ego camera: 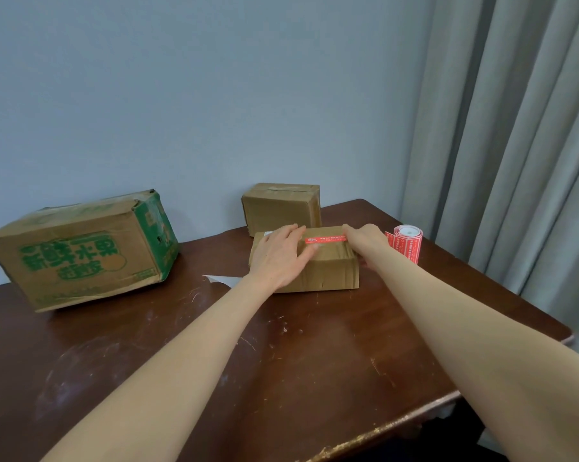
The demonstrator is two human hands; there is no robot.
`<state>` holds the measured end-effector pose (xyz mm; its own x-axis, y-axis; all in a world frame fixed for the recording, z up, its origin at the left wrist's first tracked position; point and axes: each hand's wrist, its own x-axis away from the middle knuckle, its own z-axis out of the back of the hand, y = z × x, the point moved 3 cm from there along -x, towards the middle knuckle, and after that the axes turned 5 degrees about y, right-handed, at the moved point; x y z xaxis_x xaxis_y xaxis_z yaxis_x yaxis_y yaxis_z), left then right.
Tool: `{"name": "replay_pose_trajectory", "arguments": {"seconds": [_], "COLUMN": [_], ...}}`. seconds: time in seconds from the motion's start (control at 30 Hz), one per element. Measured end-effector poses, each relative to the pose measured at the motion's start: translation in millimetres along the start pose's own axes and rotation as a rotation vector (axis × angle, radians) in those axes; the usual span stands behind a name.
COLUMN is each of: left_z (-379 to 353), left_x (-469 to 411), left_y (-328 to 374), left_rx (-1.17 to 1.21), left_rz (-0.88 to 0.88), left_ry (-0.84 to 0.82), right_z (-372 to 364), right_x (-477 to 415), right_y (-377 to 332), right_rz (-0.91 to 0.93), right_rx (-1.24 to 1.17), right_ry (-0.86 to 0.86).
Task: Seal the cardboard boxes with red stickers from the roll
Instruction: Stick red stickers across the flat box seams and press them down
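A room in a home is most probably shown, with a corner given over to parcels. A bare pale blue-grey wall (181, 95) is seen behind, and long grey curtains (514, 145) are hung at the right. A dark wooden table (298, 361), scratched and chipped at its near right edge, is set against the wall. Along its far edge a plain cardboard box (281, 208) and a large worn carton (81, 251) with green print are placed.
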<state>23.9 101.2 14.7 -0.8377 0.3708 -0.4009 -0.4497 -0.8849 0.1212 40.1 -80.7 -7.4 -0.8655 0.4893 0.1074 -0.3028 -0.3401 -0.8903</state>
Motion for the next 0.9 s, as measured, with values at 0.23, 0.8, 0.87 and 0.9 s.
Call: {"name": "replay_pose_trajectory", "arguments": {"seconds": [0.23, 0.8, 0.87, 0.9], "left_z": [-9, -9, -9, -9], "left_x": [0, 4, 4, 4], "left_y": [-2, 2, 2, 3], "left_rx": [-0.034, -0.102, -0.099, -0.098], "left_rz": [-0.052, -0.042, -0.044, -0.042], "left_ry": [-0.093, -0.068, -0.067, -0.069], "right_z": [-2, 19, 17, 16], "right_x": [-3, 41, 42, 43], "right_y": [0, -7, -5, -6], "right_rz": [0.036, 0.614, 0.616, 0.612], "right_rx": [0.101, 0.659, 0.679, 0.688], "right_ry": [0.008, 0.087, 0.092, 0.096]}}
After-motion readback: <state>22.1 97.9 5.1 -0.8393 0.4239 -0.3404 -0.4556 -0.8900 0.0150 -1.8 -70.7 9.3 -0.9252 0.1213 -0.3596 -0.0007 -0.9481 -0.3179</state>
